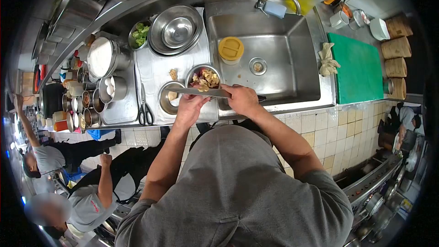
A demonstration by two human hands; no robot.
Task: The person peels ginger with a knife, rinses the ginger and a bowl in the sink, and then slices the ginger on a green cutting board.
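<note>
My right hand (242, 99) is wrapped round a knife (187, 91), its long blade pointing left across the front of two metal bowls. My left hand (190, 107) is closed just under the blade, fingers bunched against it; what they pinch is too small to name. Behind the blade, a small metal bowl (187, 78) holds yellowish and reddish-purple scraps (208, 78). To its left, a second metal bowl (162, 95) has a pale piece (172, 95) in it. A small tan lump (173, 74) lies on the white cloth (153, 71).
Black-handled scissors (145, 110) lie left of the bowls. Nested metal bowls (157, 29) and a container of green leaves (140, 34) stand behind. The sink (279, 77) holds a yellow-lidded tub (231, 49). A green board (359, 68) lies right. Other people (91, 201) stand at left.
</note>
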